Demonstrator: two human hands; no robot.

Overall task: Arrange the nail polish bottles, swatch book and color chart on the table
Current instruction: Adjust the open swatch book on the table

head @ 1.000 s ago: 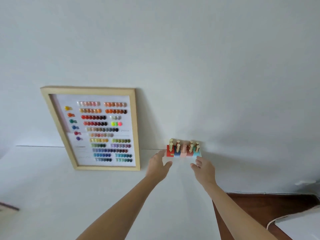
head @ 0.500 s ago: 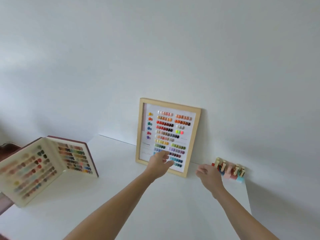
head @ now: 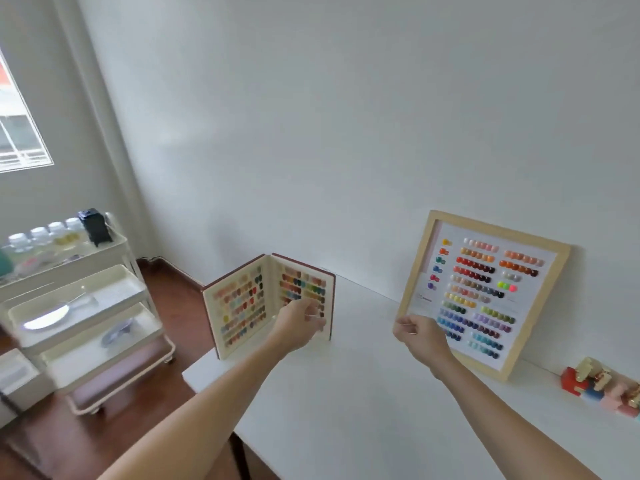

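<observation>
A: Left hand [head: 300, 322] is up at the standing swatch book [head: 273, 303], fingers loosely curled — gripping? Can't tell.

B: Right hand [head: 420, 336], loose and empty, before the leaning color chart [head: 485, 292]; nail polish bottles [head: 604, 386] far right.

The white table [head: 363, 410] carries an open swatch book [head: 242, 299], a framed color chart [head: 485, 292] and nail polish bottles [head: 602, 389].

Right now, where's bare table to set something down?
Free: the strip between the open maroon-covered swatch book and the wood-framed color chart, and the wide white tabletop front section around both forearms. Crowded: the far right edge, where the cluster of gold-capped nail polish bottles stands beside the chart's corner.
</observation>
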